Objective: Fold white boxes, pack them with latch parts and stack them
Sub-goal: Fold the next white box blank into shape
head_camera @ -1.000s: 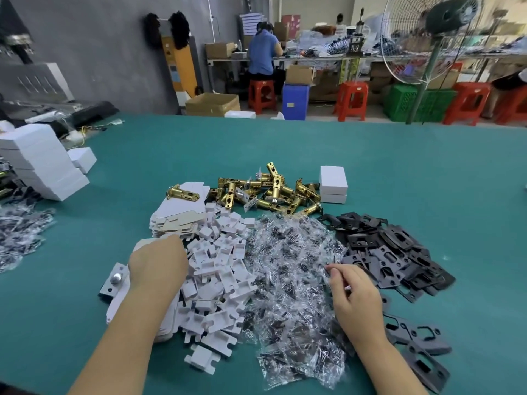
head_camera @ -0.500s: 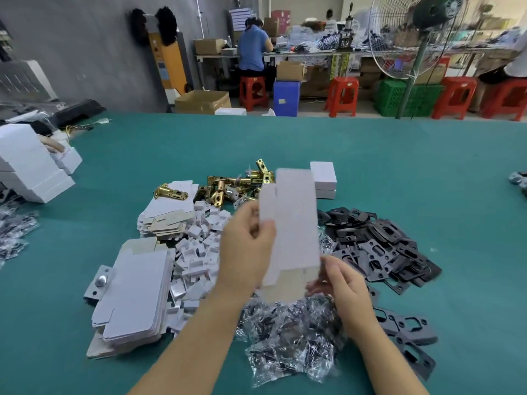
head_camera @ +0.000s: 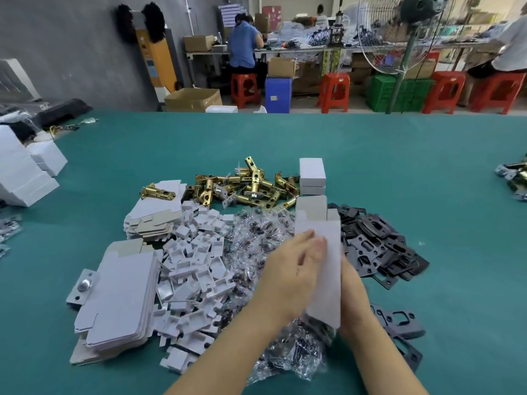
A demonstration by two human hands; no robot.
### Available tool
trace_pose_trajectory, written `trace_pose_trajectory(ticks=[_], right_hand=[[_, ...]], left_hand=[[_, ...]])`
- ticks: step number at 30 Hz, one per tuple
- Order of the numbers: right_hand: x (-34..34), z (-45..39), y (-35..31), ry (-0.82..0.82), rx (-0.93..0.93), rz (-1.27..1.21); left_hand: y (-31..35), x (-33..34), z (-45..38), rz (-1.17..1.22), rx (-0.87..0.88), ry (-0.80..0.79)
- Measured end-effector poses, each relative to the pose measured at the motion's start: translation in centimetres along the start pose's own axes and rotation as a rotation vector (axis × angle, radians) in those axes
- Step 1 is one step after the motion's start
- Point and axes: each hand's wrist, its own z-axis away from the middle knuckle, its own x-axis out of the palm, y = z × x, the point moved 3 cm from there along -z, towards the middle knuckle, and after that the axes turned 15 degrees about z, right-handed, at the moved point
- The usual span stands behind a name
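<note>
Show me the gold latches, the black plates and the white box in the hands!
gold latches (head_camera: 251, 186), head view, middle of the pile.
black plates (head_camera: 379, 246), head view, middle of the heap.
white box (head_camera: 328, 252), head view, its flat front face.

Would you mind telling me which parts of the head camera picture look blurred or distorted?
In the head view, the left hand is smeared by motion blur at its fingertips, against the white box blank; the right hand is mostly hidden behind that blank. The brass latches look sharp. Wide-angle distortion tilts the fan pole near the frame edge.
</note>
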Motion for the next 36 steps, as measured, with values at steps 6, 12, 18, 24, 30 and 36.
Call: trace_pose_trajectory(ticks=[6, 12, 18, 24, 30, 36], right_hand=[[-1.1, 0.3, 0.4, -0.007, 0.06, -0.137], [-1.1, 0.2, 0.4, -0.02, 0.075, -0.057], [0.0, 0.8, 0.2, -0.15, 0.127, -0.146], [-0.5, 1.0, -0.1, -0.274, 0.099, -0.257], [-0.8, 1.0, 0.2, -0.258, 0.12, -0.222], [-0.7, 1.1, -0.1, -0.301, 0.101, -0.266]], left_hand=[[-0.7, 0.5, -0.8, -0.513, 0.202, 0.042], [-2.1, -1.5, -2.3, -0.479, 0.05, 0.016], [-2.9, -2.2, -2.7, -0.31, -0.076, -0.023], [-2.8, -1.8, -2.0, -0.35, -0.01, 0.03], [-2.5, -1.8, -1.2, -0.29, -0.007, 0.046], [-2.0, -1.9, -1.5, -0.178, -0.036, 0.055]])
